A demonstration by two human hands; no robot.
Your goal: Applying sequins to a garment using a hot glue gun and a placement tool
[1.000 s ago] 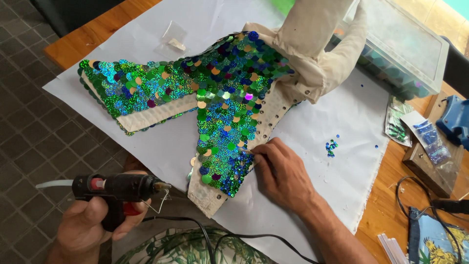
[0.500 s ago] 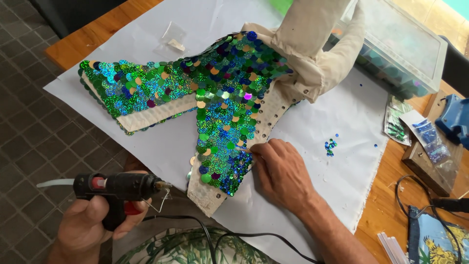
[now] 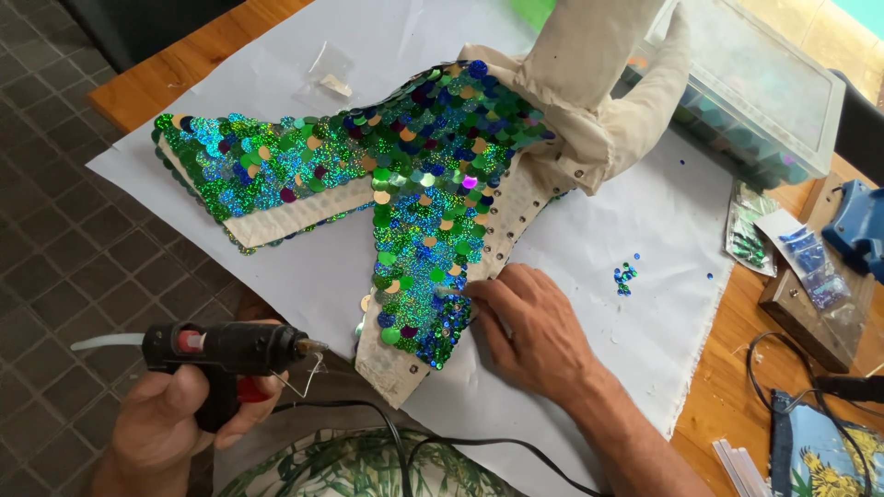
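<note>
Both hands busy: left hand (image 3: 170, 419) wrapped around a black hot glue gun (image 3: 226, 350), right hand (image 3: 534, 322) fingertips pressing a sequin onto the green-blue sequined mermaid tail (image 3: 414, 202), holding nothing

Around your work: bits and boxes on the wooden table (image 3: 166, 78)

You have a white sheet (image 3: 645, 221) spread over the table, with a small heap of loose sequins (image 3: 625, 276) lying on it. To your upper right stands a clear plastic box (image 3: 764, 101) of sequins, beside it small sequin bags (image 3: 783, 244) and a blue tool (image 3: 856, 225). A little clear packet (image 3: 331, 83) lies at the far edge, and black cables (image 3: 792, 368) curl near your right.
</note>
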